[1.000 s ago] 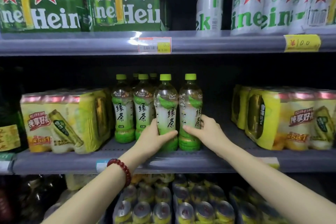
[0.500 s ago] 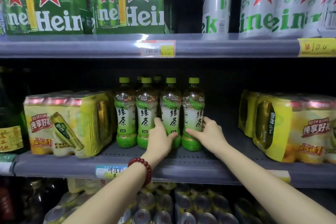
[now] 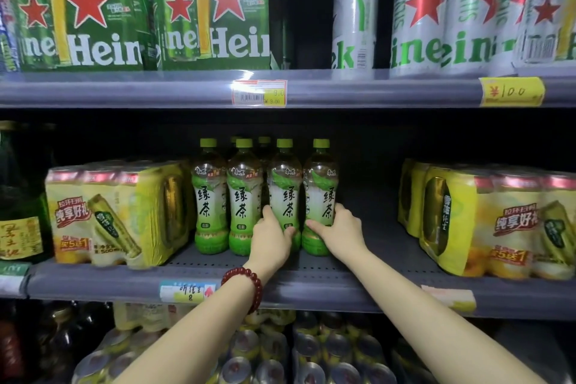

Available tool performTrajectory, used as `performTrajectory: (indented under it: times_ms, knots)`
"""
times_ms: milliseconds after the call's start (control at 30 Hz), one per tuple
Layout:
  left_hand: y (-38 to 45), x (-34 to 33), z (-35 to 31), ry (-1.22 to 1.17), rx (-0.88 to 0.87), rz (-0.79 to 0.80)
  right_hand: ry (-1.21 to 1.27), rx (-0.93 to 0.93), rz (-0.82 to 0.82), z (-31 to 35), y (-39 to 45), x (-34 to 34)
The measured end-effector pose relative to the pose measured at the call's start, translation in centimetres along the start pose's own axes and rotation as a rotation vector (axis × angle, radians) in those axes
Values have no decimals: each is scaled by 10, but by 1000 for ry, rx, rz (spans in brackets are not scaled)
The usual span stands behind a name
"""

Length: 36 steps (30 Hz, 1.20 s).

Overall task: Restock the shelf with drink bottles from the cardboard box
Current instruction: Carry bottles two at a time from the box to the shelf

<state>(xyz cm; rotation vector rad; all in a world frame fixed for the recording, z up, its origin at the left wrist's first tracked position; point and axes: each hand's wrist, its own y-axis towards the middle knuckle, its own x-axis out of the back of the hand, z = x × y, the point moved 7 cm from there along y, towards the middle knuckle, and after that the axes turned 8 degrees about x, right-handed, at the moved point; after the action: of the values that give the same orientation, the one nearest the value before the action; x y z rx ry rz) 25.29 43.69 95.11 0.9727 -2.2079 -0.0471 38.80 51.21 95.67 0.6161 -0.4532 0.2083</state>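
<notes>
Several green tea bottles with lime caps stand upright in a row on the grey middle shelf (image 3: 311, 287), with more caps showing behind them. My left hand (image 3: 271, 237), with a red bead bracelet on its wrist, grips the lower part of the third bottle (image 3: 285, 184). My right hand (image 3: 338, 229) grips the lower part of the fourth, rightmost bottle (image 3: 321, 184). Both bottles stand on the shelf, close beside the two bottles (image 3: 208, 196) to their left. The cardboard box is out of view.
Yellow shrink-wrapped can packs sit left (image 3: 118, 212) and right (image 3: 486, 221) of the bottles, with a bare stretch of shelf (image 3: 374, 221) before the right pack. Dark glass bottles (image 3: 18, 196) stand far left. Green beer packs and tall cans fill the shelf above; can tops fill the one below.
Both hands have pushed their two bottles back from the shelf's front edge and in line with the two left bottles. The view has moved closer.
</notes>
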Motion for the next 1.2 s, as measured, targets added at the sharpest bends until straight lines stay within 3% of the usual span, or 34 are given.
performTrajectory:
  times_ms: [267, 467, 733, 967, 1200]
  knots:
    - [0, 10, -5, 168, 47, 81, -209, -41, 87, 4, -8, 1]
    - [-11, 26, 3, 194, -72, 142, -278, -12, 118, 18, -27, 6]
    - [-36, 74, 18, 241, -205, 70, -276, 77, 191, 70, -55, -21]
    - [-47, 150, 83, 261, -103, -43, -193, 231, 326, 123, -72, -104]
    - [-81, 239, 188, 330, 152, -194, -74, 416, 419, 171, -107, -201]
